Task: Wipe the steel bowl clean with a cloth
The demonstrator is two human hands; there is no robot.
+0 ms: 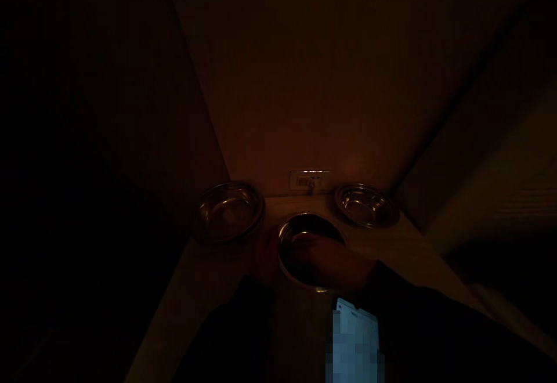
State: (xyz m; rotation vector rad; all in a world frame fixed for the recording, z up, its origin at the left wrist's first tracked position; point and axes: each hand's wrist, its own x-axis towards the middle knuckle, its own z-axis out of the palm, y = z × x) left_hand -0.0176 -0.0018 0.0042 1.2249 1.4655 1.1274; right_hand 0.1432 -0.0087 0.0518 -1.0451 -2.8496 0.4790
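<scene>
Bowl (314,224), metal, on wooden table (391,249); right hand (326,258) reaches inside, left hand (264,255) beside its wall. Too dark: I can't tell either grip. Work within seems underway; next calls for steadiness.

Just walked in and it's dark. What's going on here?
The person's right hand reaches into the middle bowl, whose inside is too dark to make out. The left hand is at the bowl's left side. Farther back on the table are a left dish and a right dish; a lit phone shows nearer the person.
</scene>
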